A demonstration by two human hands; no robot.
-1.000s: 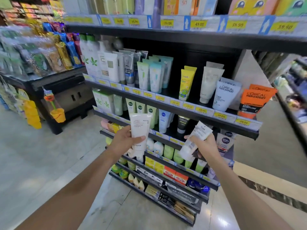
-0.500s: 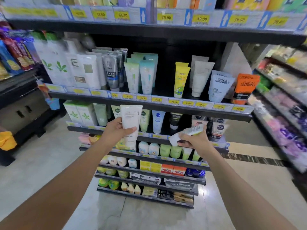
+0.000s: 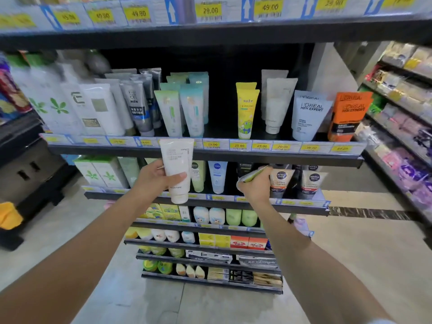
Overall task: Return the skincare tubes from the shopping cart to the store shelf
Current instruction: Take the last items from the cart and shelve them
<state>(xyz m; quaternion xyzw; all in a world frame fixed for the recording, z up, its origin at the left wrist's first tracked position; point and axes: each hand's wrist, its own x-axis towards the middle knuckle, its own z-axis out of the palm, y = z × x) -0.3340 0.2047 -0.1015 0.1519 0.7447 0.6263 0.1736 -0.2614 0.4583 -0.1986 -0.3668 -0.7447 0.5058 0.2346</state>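
My left hand (image 3: 156, 178) grips a white skincare tube (image 3: 177, 164) upright, cap down, in front of the store shelf (image 3: 210, 153). It overlaps the price rail of the second shelf board. My right hand (image 3: 257, 187) holds a second, smaller white tube (image 3: 253, 175) tilted almost flat. That tube sits at the third shelf level, just left of two orange Nivea Men tubes (image 3: 279, 181). The shopping cart is not in view.
The shelf board above holds several upright tubes, with a dark gap (image 3: 222, 108) between the teal tubes (image 3: 191, 108) and a yellow tube (image 3: 246, 111). Lower shelves carry more products. Another rack (image 3: 402, 118) stands at the right and a dark unit (image 3: 25, 164) at the left.
Both hands have risen and moved closer to the shelf. The right hand's tube has tipped from slanted upright to nearly flat. The shelf now fills more of the view.
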